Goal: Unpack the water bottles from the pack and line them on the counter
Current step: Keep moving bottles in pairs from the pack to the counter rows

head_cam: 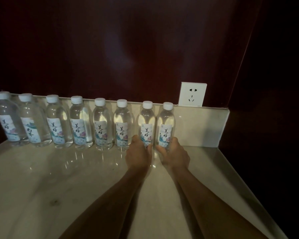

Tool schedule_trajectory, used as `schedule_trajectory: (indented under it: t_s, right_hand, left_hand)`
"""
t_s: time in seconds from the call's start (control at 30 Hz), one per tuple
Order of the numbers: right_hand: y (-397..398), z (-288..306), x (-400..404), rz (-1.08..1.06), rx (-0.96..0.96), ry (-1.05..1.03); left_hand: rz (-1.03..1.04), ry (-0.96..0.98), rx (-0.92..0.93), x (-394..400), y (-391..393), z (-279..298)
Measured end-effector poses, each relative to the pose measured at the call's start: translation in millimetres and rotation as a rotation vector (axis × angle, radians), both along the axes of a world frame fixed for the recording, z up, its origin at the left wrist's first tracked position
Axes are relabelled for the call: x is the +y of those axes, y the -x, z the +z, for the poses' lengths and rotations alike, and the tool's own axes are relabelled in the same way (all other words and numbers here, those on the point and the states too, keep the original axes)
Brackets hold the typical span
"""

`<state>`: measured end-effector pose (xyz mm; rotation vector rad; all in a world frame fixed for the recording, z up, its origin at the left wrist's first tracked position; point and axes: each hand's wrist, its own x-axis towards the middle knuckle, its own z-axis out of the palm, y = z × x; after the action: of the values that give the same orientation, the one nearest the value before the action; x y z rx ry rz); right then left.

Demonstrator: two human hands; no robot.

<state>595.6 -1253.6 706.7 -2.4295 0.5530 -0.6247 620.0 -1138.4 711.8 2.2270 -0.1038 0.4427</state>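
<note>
Eight bottles stand upright in a row along the back of the counter [59, 178], white caps up. My left hand [138, 155] wraps the base of the seventh bottle [146, 125]; my right hand [175, 155] wraps the eighth bottle [166, 126], below a wall socket [192, 94].

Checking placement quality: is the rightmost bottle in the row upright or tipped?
Upright. The rightmost bottle stands with its white cap on top, level with its neighbours' caps, base on the counter, right hand gripping its lower part.
</note>
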Motion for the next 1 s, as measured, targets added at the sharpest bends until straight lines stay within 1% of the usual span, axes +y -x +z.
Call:
schedule_trajectory:
  t_s: [0.27, 0.4, 0.7, 1.0]
  right_hand:
    - [0.8, -2.2, 0.0, -0.003, -0.018, 0.008]
    - [0.4, 0.6, 1.1, 0.007, -0.026, -0.027]
    - [1.1, -0.2, -0.2, -0.022, 0.008, 0.013]
    - [2.9, -1.4, 1.6, -0.041, -0.010, 0.041]
  left_hand:
    - [0.011, 0.022, -0.019, 0.6, 1.6, -2.4]
    - [0.019, 0.045, -0.033, 1.0, 0.8, -3.2]
    - [0.024, 0.077, -0.050, 2.4, 1.6, -5.8]
    - [0.028, 0.083, -0.030, 3.1, 2.0, -5.5]
